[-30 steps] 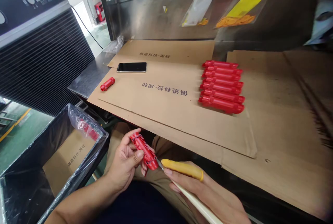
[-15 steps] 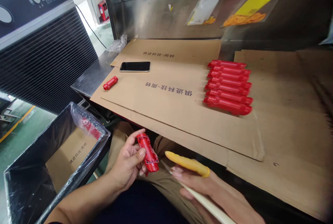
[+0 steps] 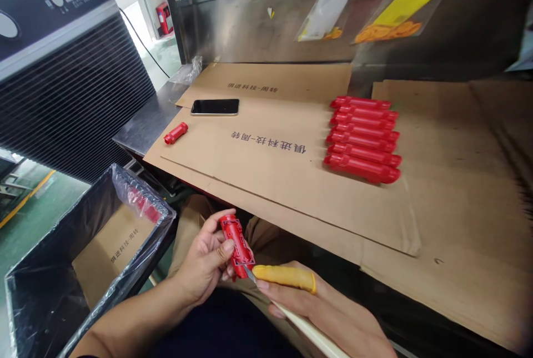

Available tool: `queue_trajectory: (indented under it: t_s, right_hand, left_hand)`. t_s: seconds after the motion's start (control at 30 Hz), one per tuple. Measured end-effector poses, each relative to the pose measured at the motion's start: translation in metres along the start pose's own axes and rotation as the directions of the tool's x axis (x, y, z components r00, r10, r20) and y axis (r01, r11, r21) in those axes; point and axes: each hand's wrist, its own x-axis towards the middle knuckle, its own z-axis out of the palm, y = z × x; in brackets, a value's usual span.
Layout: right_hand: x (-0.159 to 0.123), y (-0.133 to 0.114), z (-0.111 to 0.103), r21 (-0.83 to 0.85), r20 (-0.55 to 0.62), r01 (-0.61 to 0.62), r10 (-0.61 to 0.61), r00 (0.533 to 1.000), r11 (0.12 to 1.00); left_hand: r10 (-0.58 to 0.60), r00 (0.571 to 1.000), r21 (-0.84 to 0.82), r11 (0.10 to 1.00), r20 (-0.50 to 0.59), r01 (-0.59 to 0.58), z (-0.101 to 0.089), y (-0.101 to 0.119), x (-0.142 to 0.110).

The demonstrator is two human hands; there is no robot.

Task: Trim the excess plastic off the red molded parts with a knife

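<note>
My left hand [image 3: 212,255] grips a red plastic tube-shaped part [image 3: 235,238] above my lap, its thumb pressed on the side. A dark-outlined pattern runs along that part's upper face. My right hand [image 3: 300,291], with a yellow finger cot [image 3: 285,277] on the index finger, holds a knife with a long pale handle [image 3: 308,327]. Its thin metal blade meets the lower end of the red part. Several similar red parts [image 3: 362,139] lie side by side on the cardboard at the right. One smaller-looking red part [image 3: 176,133] lies alone at the left.
Cardboard sheets [image 3: 266,175] cover the metal bench. A phone [image 3: 215,106] lies near the back left. At the lower left stands a plastic-lined bin [image 3: 25,291] with cardboard and red parts inside. Bags with orange pieces [image 3: 387,31] hang on the metal back panel.
My right hand has moved left and slightly down, bringing the blade against the red part's lower end. My left hand keeps its grip almost in place.
</note>
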Motion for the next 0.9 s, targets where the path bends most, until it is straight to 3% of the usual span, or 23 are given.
queue_trajectory:
  t_s: [0.17, 0.5, 0.67, 0.9]
  right_hand:
    - [0.004, 0.005, -0.005, -0.153, -0.016, 0.194, -0.199, 0.980, 0.969]
    - [0.003, 0.003, -0.006, -0.187, 0.032, 0.227, -0.225, 0.974, 0.956]
    - [0.005, 0.007, -0.008, -0.145, 0.057, 0.165, -0.158, 0.986, 0.976]
    - [0.018, -0.016, -0.001, -0.154, 0.152, -0.033, 0.057, 0.987, 0.987]
  left_hand:
    - [-0.024, 1.000, -0.016, 1.000, -0.021, 0.023, 0.001, 0.004, 0.000]
    - [-0.027, 1.000, 0.004, 1.000, 0.004, 0.027, 0.002, 0.003, 0.000]
    - [-0.030, 1.000, 0.011, 0.999, -0.004, 0.030, 0.001, 0.002, 0.000]
    - [0.032, 0.999, 0.060, 0.998, 0.010, -0.033, -0.001, -0.003, 0.000]
